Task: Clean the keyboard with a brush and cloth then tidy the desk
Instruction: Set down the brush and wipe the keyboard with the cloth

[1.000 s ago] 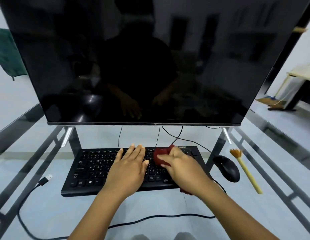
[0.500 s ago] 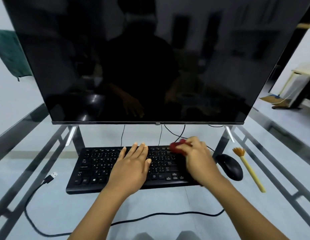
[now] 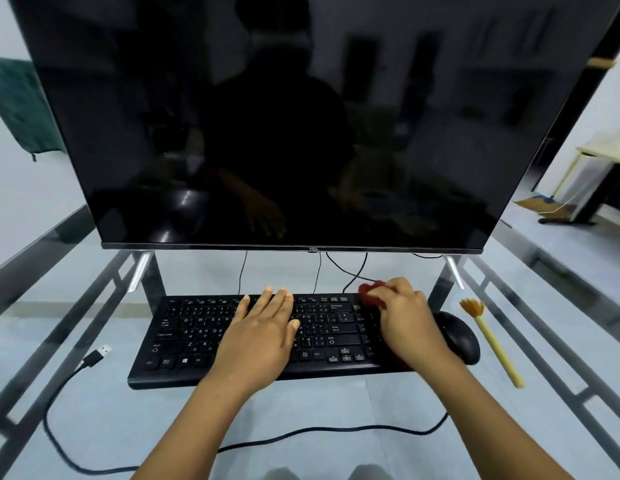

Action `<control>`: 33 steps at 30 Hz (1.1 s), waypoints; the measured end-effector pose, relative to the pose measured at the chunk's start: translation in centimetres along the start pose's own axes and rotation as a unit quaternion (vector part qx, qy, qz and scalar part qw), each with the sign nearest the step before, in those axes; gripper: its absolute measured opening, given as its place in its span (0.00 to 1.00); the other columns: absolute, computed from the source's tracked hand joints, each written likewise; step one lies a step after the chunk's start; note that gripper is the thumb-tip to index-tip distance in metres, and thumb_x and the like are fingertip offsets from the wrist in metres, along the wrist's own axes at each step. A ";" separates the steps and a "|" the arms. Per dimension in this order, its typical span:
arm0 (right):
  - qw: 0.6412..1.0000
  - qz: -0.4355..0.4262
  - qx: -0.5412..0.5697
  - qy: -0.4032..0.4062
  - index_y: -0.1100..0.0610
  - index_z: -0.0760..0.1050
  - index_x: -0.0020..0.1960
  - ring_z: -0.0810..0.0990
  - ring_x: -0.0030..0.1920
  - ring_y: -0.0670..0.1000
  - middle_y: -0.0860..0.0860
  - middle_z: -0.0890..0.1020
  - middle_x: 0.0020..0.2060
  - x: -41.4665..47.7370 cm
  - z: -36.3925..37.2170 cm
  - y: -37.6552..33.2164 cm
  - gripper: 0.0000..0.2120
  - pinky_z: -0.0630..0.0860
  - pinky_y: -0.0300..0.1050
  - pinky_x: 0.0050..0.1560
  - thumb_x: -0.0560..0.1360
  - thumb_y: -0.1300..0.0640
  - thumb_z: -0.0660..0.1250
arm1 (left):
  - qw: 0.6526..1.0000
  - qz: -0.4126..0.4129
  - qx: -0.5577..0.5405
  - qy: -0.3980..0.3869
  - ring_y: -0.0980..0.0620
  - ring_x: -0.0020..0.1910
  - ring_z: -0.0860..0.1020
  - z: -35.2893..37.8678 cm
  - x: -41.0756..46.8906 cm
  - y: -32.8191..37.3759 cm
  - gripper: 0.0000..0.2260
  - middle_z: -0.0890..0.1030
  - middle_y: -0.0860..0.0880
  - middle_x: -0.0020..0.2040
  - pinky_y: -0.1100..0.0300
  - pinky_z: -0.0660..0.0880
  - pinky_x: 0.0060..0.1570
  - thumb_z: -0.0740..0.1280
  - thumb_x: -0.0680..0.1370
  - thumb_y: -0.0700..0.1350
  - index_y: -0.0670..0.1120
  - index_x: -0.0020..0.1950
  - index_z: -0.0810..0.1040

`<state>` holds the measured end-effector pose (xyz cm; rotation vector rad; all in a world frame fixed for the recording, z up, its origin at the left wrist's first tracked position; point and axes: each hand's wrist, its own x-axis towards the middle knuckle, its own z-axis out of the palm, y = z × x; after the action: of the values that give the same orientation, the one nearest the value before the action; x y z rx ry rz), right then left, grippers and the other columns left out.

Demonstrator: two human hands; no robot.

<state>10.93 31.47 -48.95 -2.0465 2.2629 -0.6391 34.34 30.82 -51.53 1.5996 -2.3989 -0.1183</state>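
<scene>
- Glass surface (image 3: 93, 427) under everything, so it's slick. The loose black cable (image 3: 301, 434) loops nearest me, and a forearm could snag it and drag stuff around.
- My left hand (image 3: 263, 336) lies flat on the middle of the keyboard (image 3: 197, 327), fingers (image 3: 272, 303) straight and together, gripping nothing, just pinning it down. If I ease off, I reckon the board skates on the glass.
- My right hand (image 3: 410, 323) has its fingers bunched round the red cloth (image 3: 369, 294), which sits on the keyboard's far right corner. Scrub too hard there and a keycap could pop.
- The mouse (image 3: 462, 337) is just beside that wrist, with the brush (image 3: 488, 341) lying past it. A wide wipe might knock either one.
- Thin cables (image 3: 318, 271) hang behind the keyboard under the monitor (image 3: 284, 133), one running right up to the cloth. Easy to hook.
</scene>
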 end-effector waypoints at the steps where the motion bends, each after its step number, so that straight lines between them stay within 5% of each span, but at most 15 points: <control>1: 0.999 -0.051 0.007 -0.013 0.48 0.78 0.62 0.69 0.58 0.57 0.49 0.72 0.64 -1.0 0.2 -0.8 0.22 0.70 0.48 0.62 0.76 0.68 0.59 | 1.000 0.000 -0.001 -0.002 0.56 0.78 0.44 0.0 0.0 0.0 0.37 0.51 0.54 0.79 0.53 0.40 0.74 0.30 0.72 0.61 0.50 0.79 0.50; 4: 0.985 -0.160 0.032 -0.050 0.46 0.78 0.61 0.68 0.60 0.53 0.45 0.72 0.64 -2.6 0.1 -1.3 0.25 0.69 0.46 0.65 0.73 0.70 0.60 | 1.000 -0.002 -0.002 -0.007 0.55 0.78 0.44 -0.1 0.2 -0.1 0.33 0.50 0.54 0.79 0.52 0.40 0.75 0.33 0.76 0.61 0.50 0.79 0.50; 9: 0.998 0.024 0.038 0.036 0.51 0.79 0.60 0.72 0.58 0.60 0.51 0.76 0.61 0.8 0.2 1.4 0.22 0.71 0.51 0.65 0.75 0.69 0.58 | 1.000 -0.002 0.005 -0.015 0.55 0.78 0.44 -0.2 0.0 0.1 0.33 0.50 0.54 0.79 0.52 0.40 0.75 0.33 0.76 0.60 0.50 0.79 0.50; 16: 0.968 -0.226 0.061 -0.092 0.45 0.79 0.60 0.67 0.56 0.49 0.42 0.72 0.65 -4.7 -0.2 -3.1 0.28 0.61 0.36 0.61 0.69 0.72 0.61 | 1.000 0.000 -0.001 -0.017 0.53 0.78 0.46 -0.7 0.1 0.3 0.25 0.52 0.53 0.79 0.51 0.42 0.76 0.44 0.83 0.55 0.49 0.79 0.51; 21: 0.997 -0.033 0.064 0.029 0.50 0.82 0.55 0.73 0.60 0.59 0.49 0.76 0.61 -3.2 -0.6 1.1 0.23 0.73 0.52 0.63 0.71 0.72 0.61 | 1.000 -0.002 -0.002 -0.020 0.53 0.78 0.46 -0.5 -0.1 0.2 0.25 0.52 0.52 0.79 0.50 0.42 0.76 0.44 0.83 0.55 0.48 0.79 0.51; 27: 0.955 -0.280 0.034 -0.092 0.47 0.82 0.56 0.73 0.51 0.51 0.46 0.79 0.61 -7.5 -0.3 -1.8 0.32 0.72 0.43 0.54 0.60 0.75 0.68 | 1.000 -0.001 -0.009 -0.013 0.53 0.78 0.47 -0.5 -0.1 0.3 0.24 0.53 0.52 0.79 0.50 0.42 0.75 0.45 0.83 0.55 0.48 0.78 0.53; 33: 0.998 -0.051 -0.014 0.032 0.53 0.83 0.54 0.76 0.52 0.60 0.54 0.80 0.59 -4.5 -1.2 2.1 0.27 0.75 0.51 0.56 0.64 0.77 0.66 | 1.000 -0.001 -0.005 -0.018 0.53 0.78 0.46 -0.6 -0.1 0.2 0.25 0.52 0.52 0.79 0.50 0.42 0.76 0.45 0.83 0.55 0.48 0.79 0.52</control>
<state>9.20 36.27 -49.70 -2.1979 2.2246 -0.6921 34.36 31.06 -50.96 1.6103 -2.4191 -0.1595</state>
